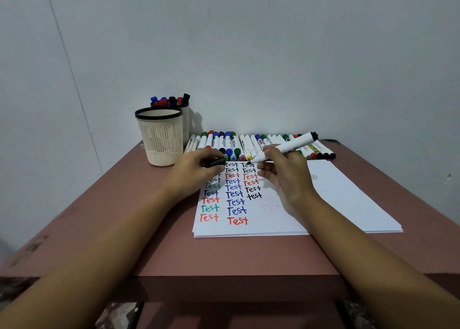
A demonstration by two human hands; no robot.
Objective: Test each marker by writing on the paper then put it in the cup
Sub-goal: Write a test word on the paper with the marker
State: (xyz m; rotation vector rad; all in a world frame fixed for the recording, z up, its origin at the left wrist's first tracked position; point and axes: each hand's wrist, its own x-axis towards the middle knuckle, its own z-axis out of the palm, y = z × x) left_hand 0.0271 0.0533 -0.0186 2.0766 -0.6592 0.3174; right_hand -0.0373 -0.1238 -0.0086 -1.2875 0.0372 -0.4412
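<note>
Head view: pinches a black marker (286, 148) in the right grip (281, 174), tip on the paper (336, 199) to test ink, and holds its cap (216, 161) ready in the left grip (196, 173) beside the cup (160, 139).

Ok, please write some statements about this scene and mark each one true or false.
1. The right hand holds an uncapped black marker. True.
2. The left hand is empty. False: it pinches a black cap.
3. The rear cup holds markers. True.
4. The paper is blank. False: the word Test is written on it many times in several colours.
</note>
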